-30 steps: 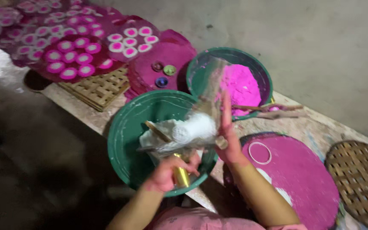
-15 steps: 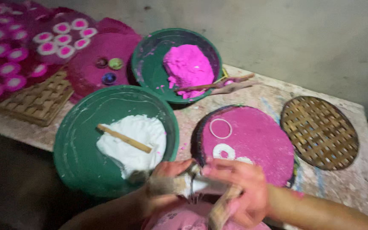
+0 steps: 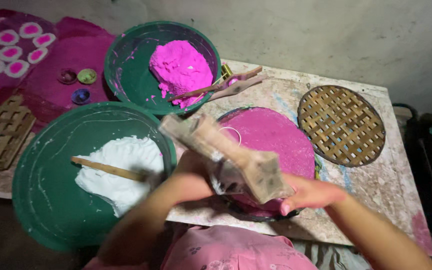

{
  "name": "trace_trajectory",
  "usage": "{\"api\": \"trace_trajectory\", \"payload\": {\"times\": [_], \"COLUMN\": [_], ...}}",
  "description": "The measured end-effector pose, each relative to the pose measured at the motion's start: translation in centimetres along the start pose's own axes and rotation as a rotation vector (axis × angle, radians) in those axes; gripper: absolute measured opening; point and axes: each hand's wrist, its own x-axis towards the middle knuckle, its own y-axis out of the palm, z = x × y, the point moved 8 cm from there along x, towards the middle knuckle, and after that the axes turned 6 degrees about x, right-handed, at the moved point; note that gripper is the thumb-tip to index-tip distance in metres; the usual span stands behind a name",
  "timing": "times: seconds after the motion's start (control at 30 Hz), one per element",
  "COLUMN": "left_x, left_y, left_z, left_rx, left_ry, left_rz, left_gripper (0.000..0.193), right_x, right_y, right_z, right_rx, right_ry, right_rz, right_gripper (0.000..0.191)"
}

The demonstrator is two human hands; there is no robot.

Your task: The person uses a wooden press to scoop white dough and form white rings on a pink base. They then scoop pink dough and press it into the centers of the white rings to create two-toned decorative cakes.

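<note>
Both hands grip the blurry wooden paddle-shaped tool (image 3: 226, 157) over the round pink-coated tray (image 3: 276, 140) on the counter (image 3: 376, 175): right hand (image 3: 308, 192) fingers wrapped underneath, left hand (image 3: 191, 172) probably closed on it too. Hold it level, I'd say.

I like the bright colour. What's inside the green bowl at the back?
The green bowl holds a heap of pink paste. Two wooden sticks rest across its rim. What lies beneath the heap is covered.

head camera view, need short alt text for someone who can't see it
Both hands, left hand and right hand, hold a wooden tool over a round pink-coated tray. Beside it sit a green basin of white paste and a green basin of pink paste.
</note>
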Motion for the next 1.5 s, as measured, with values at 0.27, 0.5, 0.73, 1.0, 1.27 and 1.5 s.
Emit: {"api": "trace_trajectory", "payload": {"times": [0.27,0.5,0.73,1.0,1.27,1.5], "left_x": [6.0,1.5,-2.9,-1.0,-0.7,-3.1], "left_y": [6.1,15.8,10.1,9.7,8.8,12.9], "left_z": [13.9,20.8,8.3,7.1,12.3,15.7], "left_rx": [-0.085,-0.916,0.212,0.312,0.021,-0.319], "left_ry": [-0.299,-0.494,-0.173,-0.147,-0.287,-0.541], "left_rz": [-0.547,-0.632,-0.575,-0.481,-0.524,-0.443], "left_gripper": [0.081,0.083,0.062,0.012,0.066,0.067], "right_x": [-9.6,-11.5,-10.4,-9.7,-9.7,-9.0], "right_y": [-7.2,-5.9,-5.0,-4.7,-5.4,-6.0], "right_z": [-10.8,-10.7,-10.8,-10.9,-11.9,-12.9], "right_rx": [0.14,0.283,0.332,0.313,0.285,0.226], "right_ry": [-0.172,-0.387,-0.428,-0.424,-0.314,-0.207], "right_rz": [-0.675,-0.727,-0.73,-0.734,-0.77,-0.717], "right_gripper": [0.117,0.105,0.1,0.1,0.108,0.106]}}
